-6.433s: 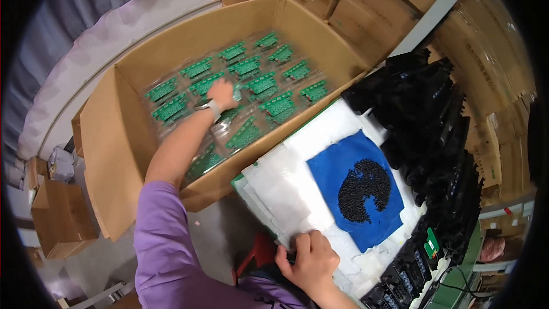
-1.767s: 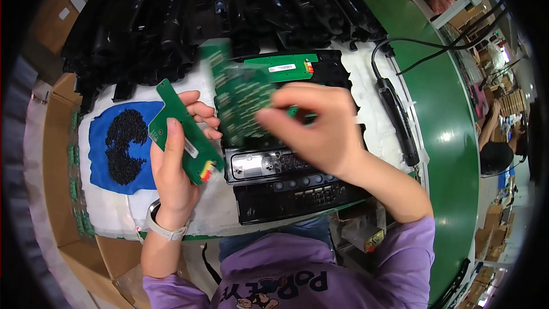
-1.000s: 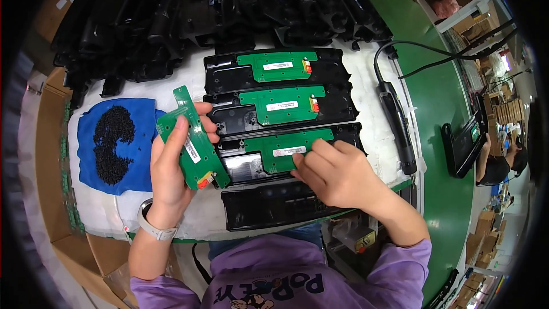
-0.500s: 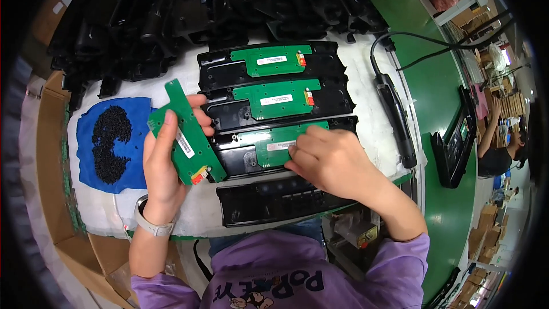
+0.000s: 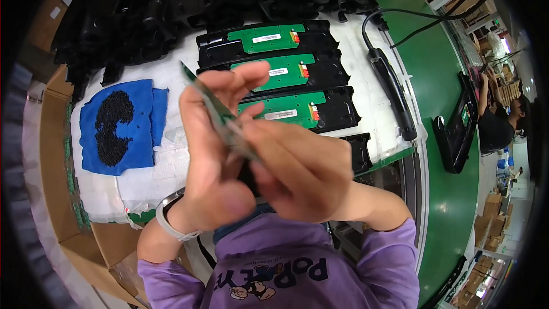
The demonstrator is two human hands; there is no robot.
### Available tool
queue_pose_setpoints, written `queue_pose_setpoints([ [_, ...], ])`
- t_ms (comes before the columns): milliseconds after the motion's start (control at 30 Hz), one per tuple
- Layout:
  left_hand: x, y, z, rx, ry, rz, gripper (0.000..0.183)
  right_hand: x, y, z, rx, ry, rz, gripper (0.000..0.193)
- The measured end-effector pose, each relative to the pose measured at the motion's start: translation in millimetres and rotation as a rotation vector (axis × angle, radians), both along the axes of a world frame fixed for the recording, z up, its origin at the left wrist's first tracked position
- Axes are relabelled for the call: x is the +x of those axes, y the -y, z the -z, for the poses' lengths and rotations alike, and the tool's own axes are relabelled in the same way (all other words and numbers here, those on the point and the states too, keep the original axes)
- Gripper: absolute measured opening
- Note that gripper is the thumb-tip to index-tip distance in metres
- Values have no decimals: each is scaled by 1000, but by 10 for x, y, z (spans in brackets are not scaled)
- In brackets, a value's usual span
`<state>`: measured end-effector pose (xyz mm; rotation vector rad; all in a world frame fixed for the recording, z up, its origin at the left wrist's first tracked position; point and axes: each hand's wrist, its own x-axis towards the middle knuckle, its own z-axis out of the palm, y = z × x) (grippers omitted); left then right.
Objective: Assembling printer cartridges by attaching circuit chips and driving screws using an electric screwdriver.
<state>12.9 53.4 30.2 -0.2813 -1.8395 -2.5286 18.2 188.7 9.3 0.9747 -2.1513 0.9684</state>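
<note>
A green circuit board (image 5: 213, 102) is up off the table between my hands, tilted almost edge-on and blurred. My left hand (image 5: 197, 143) is around it, the board lying across the palm and its fingers curled behind. The fingers of my right hand (image 5: 309, 174) close on the lower end of the same board. Beyond my hands lie three black plastic housings in a column, the nearest one (image 5: 340, 109) partly covered by my fingers. Each carries a green board with a white label and a red-yellow connector, such as the farthest board (image 5: 266, 39).
Small black screws (image 5: 114, 131) are heaped on a blue cloth (image 5: 143, 157) at the left. Black plastic parts (image 5: 143, 17) are piled at the back. A corded black electric screwdriver (image 5: 392, 94) lies at the right. Another person (image 5: 497, 131) works past the green bench (image 5: 452, 206).
My right hand has left the nearest housing's board and come to the board in my left hand. Both hands have drawn together towards me, and the board has turned edge-on. The view has shifted slightly.
</note>
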Motion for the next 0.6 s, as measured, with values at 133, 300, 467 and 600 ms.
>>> queue_pose_setpoints([
  [133,90,291,325,7,-237,190,104,36,-343,13,-145,36,-40,32],
  [300,226,583,627,-557,-574,-18,97,294,-687,-13,271,-171,68,24],
  [467,401,542,587,-876,-616,51,83,418,-733,315,374,-260,117,25],
  [600,417,462,605,-985,-618,133,70,359,-731,356,342,-215,129,26],
])
